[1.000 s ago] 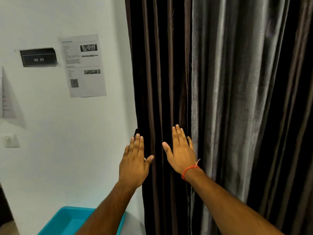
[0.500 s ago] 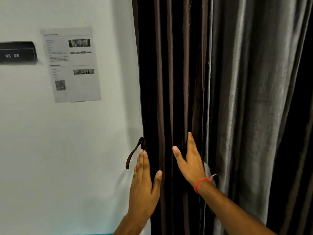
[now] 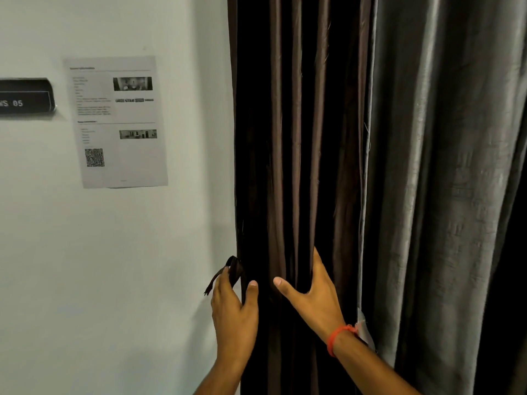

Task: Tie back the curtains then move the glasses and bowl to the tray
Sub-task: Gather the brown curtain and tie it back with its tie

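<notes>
A dark brown curtain (image 3: pixel 285 138) hangs in folds beside the white wall, and a grey curtain (image 3: pixel 445 172) hangs to its right. A thin brown tie-back strap (image 3: pixel 232 269) sticks out at the brown curtain's left edge. My left hand (image 3: pixel 233 309) is at that edge. Its straight fingers touch the strap and its thumb lies on the front of the fabric. My right hand (image 3: pixel 316 300), with a red thread on the wrist, has its fingers dug into the brown folds and grips them, thumb spread out. The tray, glasses and bowl are out of view.
The white wall (image 3: pixel 114 266) on the left carries a printed sheet (image 3: pixel 117 121) with a QR code and a black sign (image 3: pixel 25 98) reading "05".
Both hands rose and closed in on the brown curtain. My right fingers pushed into the folds, and my left hand reached the strap. The view moved closer; the blue tray dropped out of sight.
</notes>
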